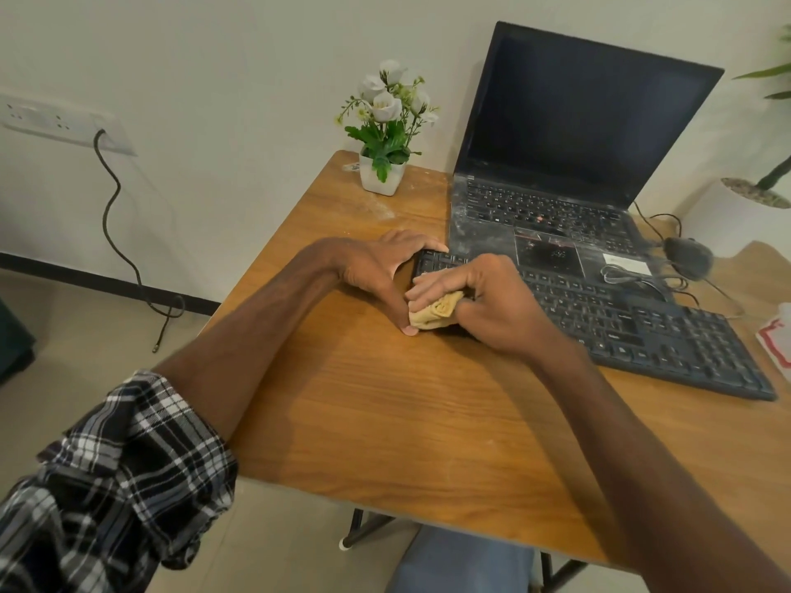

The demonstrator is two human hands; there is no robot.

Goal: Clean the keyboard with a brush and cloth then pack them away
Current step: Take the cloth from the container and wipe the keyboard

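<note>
A black external keyboard [633, 331] lies slanted across the wooden table [385, 413], in front of an open laptop. My left hand [376, 271] grips the keyboard's left end, fingers over its far corner and thumb down on the table. My right hand [483, 306] is closed on a folded tan cloth [436, 314], pressed against the keyboard's near left corner. No brush is in view.
The open black laptop [556, 164], dusty around its keys, stands behind the keyboard. A white pot of artificial flowers [383, 164] sits at the table's far left corner. A black mouse [689, 256] with cable lies to the right. A white and red packet [774, 340] is at the right edge.
</note>
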